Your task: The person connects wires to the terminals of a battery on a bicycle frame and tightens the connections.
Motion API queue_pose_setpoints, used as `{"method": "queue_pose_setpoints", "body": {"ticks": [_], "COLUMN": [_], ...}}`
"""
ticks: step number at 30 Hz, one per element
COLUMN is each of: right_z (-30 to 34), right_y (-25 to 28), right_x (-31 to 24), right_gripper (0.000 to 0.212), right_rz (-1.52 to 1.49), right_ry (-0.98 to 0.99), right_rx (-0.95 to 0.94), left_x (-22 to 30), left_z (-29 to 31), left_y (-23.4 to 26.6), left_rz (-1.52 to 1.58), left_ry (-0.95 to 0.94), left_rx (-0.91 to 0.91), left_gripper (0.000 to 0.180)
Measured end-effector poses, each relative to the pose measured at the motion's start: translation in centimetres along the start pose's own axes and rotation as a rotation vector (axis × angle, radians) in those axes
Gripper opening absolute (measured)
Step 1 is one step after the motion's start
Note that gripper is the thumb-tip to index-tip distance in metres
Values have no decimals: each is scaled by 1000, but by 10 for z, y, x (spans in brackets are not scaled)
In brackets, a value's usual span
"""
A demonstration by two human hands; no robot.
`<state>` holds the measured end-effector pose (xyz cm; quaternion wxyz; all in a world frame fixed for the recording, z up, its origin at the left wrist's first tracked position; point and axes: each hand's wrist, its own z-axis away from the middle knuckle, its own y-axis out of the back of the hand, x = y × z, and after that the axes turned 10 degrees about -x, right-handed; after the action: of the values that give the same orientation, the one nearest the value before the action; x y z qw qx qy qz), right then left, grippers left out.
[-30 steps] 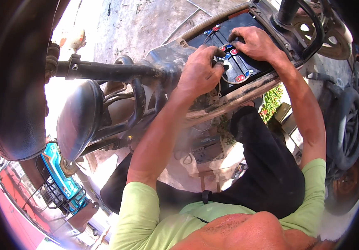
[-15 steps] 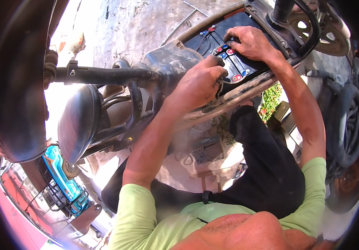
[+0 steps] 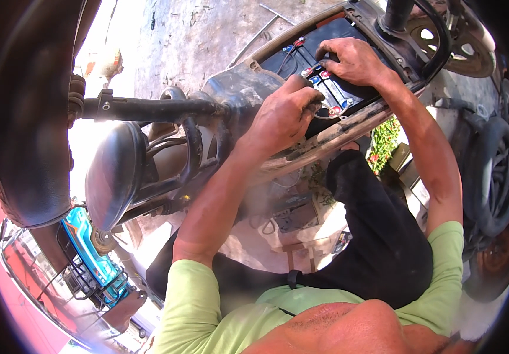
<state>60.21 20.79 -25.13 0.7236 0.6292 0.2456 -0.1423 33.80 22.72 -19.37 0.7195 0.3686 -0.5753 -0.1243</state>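
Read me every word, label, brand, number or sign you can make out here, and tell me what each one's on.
None can be read.
Batteries: red and blue terminal colours show, but any lettering is too small to make out, and the right hand covers part of them.
Blue vehicle: orange and white stripes show; any lettering is too small and blurred to read.

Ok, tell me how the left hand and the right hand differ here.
The left hand sits lower in the view, close to a pale cable; the right hand is higher up, over the batteries. The left hand's fingers point rightward, while the right hand's point leftward. Both are bare, with bent fingers and dark smudges at the fingertips.
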Motion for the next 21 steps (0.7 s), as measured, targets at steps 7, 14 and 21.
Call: {"method": "queue_pose_setpoints", "body": {"ticks": [7,14,21], "right_z": [0,4,4], "right_y": [5,-1,-3], "right_x": [-7,-5,-5], "right_gripper": [23,21,20], "right_rz": [-15,-10,-1], "right_ry": [-55,-35,-7], "right_rx": [-53,-2,43], "left_x": [8,10,12], "left_z": [2,7,5], "left_y": [-4,-11,-21], "left_rz": [20,-51,-179], "left_ry": [-43,-71,-92], "left_rx": [-7,-31,30], "left_gripper": [24,26,24]}}
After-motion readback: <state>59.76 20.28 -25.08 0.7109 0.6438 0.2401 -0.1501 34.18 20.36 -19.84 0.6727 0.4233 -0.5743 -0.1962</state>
